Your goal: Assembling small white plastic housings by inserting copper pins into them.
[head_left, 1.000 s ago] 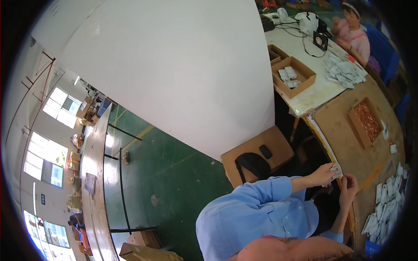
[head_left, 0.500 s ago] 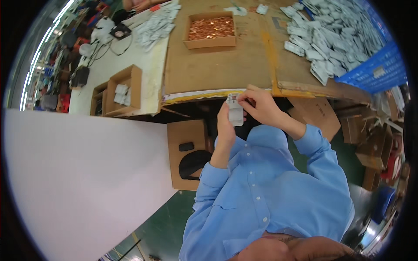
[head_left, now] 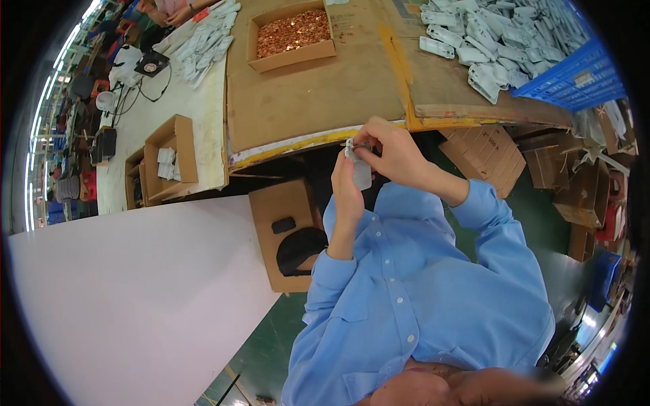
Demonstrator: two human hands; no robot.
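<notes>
A small white plastic housing point(head_left: 363, 177) is held upright in my left hand point(head_left: 347, 186), just off the front edge of the table. My left fingers and thumb wrap its sides. My right hand point(head_left: 396, 154) is bent over the top end of the housing, with thumb and forefinger pinched together there. Whatever lies between those fingertips is too small and covered to name. The right hand also hides much of the housing's upper part.
On the cardboard-covered table point(head_left: 305, 101) stands a cardboard box point(head_left: 298, 57) of small copper-coloured pieces. White plastic housings point(head_left: 474, 40) are heaped at right beside a blue crate point(head_left: 575, 81). A small box point(head_left: 186, 145) holds white parts at left. A black cap point(head_left: 298, 250) lies on cardboard below.
The view has turned and shifted slightly. My right hand has closed in over the housing's top, covering more of it. The left hand keeps its hold.
</notes>
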